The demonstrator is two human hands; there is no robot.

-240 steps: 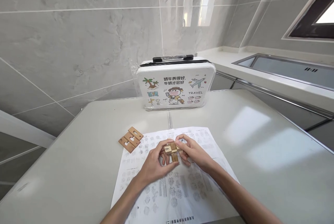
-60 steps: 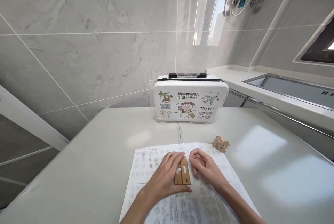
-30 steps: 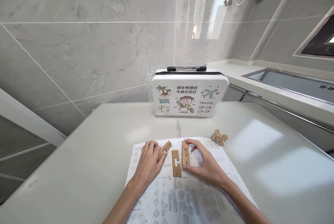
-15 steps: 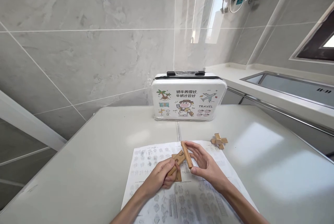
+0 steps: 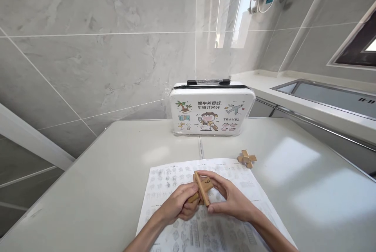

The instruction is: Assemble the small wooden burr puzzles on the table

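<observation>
My left hand point(image 5: 179, 203) is closed around crossed wooden puzzle pieces point(image 5: 207, 182), one of them bearing a dark mark. Between the thumb and fingertips of my right hand point(image 5: 227, 199) is a long wooden puzzle piece point(image 5: 202, 188), gripped near its two ends. This long piece lies slantwise across the pieces in my left hand; whether it is seated in a notch I cannot tell. Both hands are above a printed instruction sheet point(image 5: 217, 224) with rows of small drawings. Fingers hide part of the crossed pieces.
A joined wooden puzzle point(image 5: 247, 159) sits at the sheet's upper right corner on the white table point(image 5: 96, 181). Behind it stands a white case point(image 5: 213, 109) with cartoon prints and a black handle, against the tiled wall. A counter point(image 5: 317, 103) runs along the right.
My right hand has brought the long piece left and down, from beside the pieces in my left hand to across them. My left hand has stayed nearly in place.
</observation>
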